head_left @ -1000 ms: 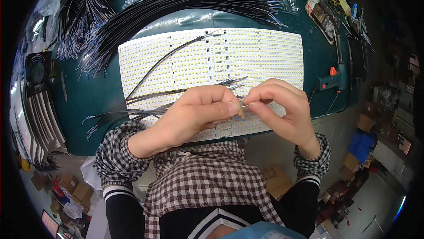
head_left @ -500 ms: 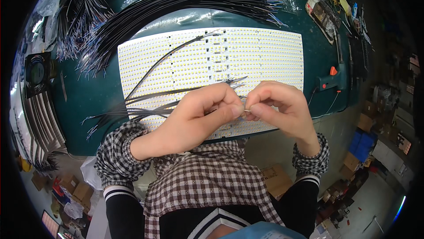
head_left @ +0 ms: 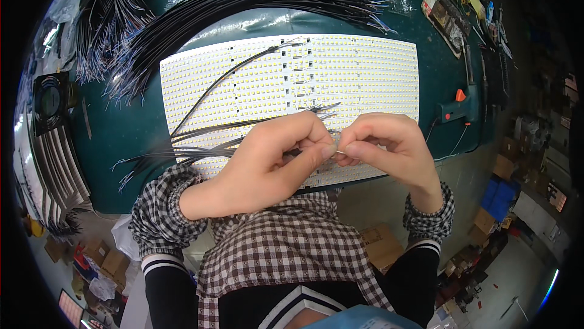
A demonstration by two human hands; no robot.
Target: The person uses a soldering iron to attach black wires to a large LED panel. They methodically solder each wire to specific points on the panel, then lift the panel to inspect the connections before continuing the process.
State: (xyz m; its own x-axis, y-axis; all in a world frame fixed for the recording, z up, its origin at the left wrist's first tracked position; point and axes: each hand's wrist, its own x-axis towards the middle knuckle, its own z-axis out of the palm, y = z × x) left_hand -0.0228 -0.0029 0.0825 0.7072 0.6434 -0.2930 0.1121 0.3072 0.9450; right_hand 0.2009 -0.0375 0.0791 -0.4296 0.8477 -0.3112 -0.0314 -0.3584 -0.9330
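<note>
A white panel of LED strips (head_left: 365, 73), dotted with rows of small yellow chips, lies on the green table below my hands. Above its near half, my left hand (head_left: 271, 162) pinches a thin wire (head_left: 341, 152) between thumb and forefinger. My right hand (head_left: 395, 146) is closed on the same wire with its fingertips, almost touching the left ones. Only a short pale bit of it shows; the rest is hidden by my fingers. Several black cables (head_left: 213, 129) run across the panel under my left hand. One more cable (head_left: 225, 81) curves up to the panel's far edge.
A long bundle of black cables (head_left: 243, 6) with stripped ends spans the back, beside a second bundle (head_left: 118, 19). To the right is a teal pistol-shaped tool (head_left: 457, 111) with an orange part. At left, a stack of pale strips (head_left: 58, 171) lies near a round black object (head_left: 51, 99).
Both hands keep their pinch almost unmoved. The panel and table appear shifted very slightly upward in the view.
</note>
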